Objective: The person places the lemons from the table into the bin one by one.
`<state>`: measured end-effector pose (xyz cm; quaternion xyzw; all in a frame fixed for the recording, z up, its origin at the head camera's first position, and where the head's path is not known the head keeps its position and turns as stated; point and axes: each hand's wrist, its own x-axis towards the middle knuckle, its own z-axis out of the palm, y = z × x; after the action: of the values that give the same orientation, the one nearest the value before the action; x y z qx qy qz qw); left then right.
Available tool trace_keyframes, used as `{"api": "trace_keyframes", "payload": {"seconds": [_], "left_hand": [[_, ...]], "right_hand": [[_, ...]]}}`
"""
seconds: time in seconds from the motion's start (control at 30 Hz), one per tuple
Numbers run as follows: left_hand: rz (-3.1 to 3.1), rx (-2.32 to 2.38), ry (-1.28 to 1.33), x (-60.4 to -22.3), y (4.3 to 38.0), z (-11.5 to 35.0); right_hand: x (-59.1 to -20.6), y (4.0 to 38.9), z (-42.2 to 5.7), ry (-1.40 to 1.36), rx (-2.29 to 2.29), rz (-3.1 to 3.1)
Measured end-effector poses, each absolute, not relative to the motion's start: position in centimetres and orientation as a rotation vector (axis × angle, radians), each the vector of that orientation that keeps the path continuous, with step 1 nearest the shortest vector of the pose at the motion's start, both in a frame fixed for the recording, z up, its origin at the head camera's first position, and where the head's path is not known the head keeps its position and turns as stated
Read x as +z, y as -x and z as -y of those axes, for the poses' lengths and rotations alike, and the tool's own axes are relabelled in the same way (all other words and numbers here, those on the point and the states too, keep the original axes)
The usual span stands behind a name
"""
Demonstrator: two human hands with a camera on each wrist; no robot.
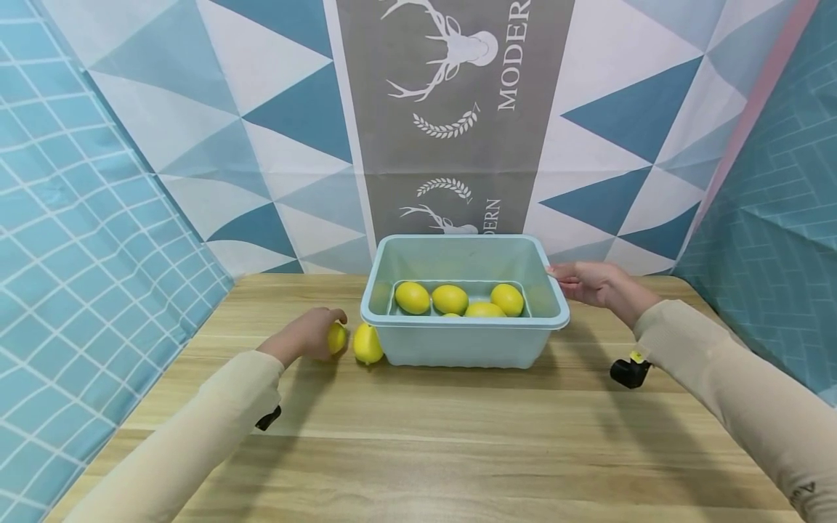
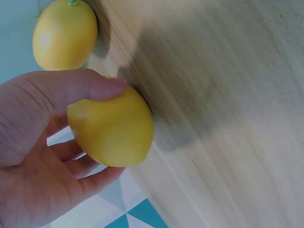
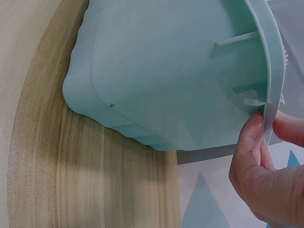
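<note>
My left hand (image 1: pixel 315 332) grips a yellow lemon (image 2: pixel 114 126) to the left of the bin, thumb over its top and fingers curled beneath. Between that hand and the bin, a second lemon (image 1: pixel 368 344) lies on the table against the bin's left side. The light blue plastic bin (image 1: pixel 466 344) stands upright near the back of the table with several lemons (image 1: pixel 450 298) on its floor. At its right end, my right hand (image 1: pixel 588 282) pinches the rim (image 3: pixel 273 61), with the thumb on one side and fingers under the lip.
The wooden table (image 1: pixel 418 443) ends at a patterned cloth backdrop (image 1: pixel 288 145) just behind the bin. Blue cloth walls (image 1: pixel 72 240) flank it left and right. A black device with a yellow tag (image 1: pixel 630 372) shows beside the right sleeve.
</note>
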<state>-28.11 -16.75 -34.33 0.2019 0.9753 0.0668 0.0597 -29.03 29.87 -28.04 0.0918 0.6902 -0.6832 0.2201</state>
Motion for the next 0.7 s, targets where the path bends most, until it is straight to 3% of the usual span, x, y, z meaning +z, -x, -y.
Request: {"api": "trace_keyframes", "payload": {"seconds": [0.7], "left_hand": [[-2.96,0.121,-0.643,-34.86,27.6,17.03]], "right_hand": [[-28.0,28.92,-29.86,-0.29,-1.904,-1.908]]}}
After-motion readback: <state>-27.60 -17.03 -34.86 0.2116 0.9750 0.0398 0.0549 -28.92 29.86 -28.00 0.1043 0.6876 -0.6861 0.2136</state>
